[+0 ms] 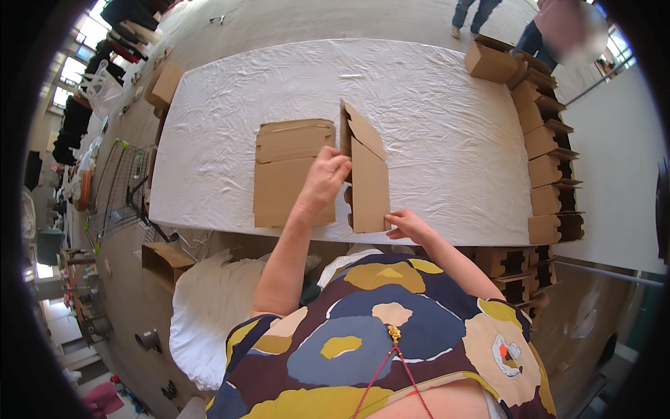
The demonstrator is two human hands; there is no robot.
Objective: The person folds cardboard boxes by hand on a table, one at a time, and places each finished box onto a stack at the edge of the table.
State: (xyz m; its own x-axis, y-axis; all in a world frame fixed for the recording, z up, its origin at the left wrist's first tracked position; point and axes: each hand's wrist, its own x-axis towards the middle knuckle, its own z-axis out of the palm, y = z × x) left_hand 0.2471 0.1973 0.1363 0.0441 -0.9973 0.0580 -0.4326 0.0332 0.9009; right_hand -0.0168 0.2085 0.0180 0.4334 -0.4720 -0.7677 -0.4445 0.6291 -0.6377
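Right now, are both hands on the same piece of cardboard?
Yes, the left hand and the right hand both touch the half-folded cardboard box.

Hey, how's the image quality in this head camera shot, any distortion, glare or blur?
Head view: strong fisheye, the white table edges bow and a black rim rings the frame; daylight is soft and even, with blown-out windows at upper left; left hand, right hand and the cardboard piece are sharp; a person's face at upper right is blurred.

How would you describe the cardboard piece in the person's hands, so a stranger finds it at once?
On the white-covered table, near its front edge, lie two cardboard pieces. The half-folded box is the right one, between the left hand and right hand. Unlike the flat stack, its flap stands up.
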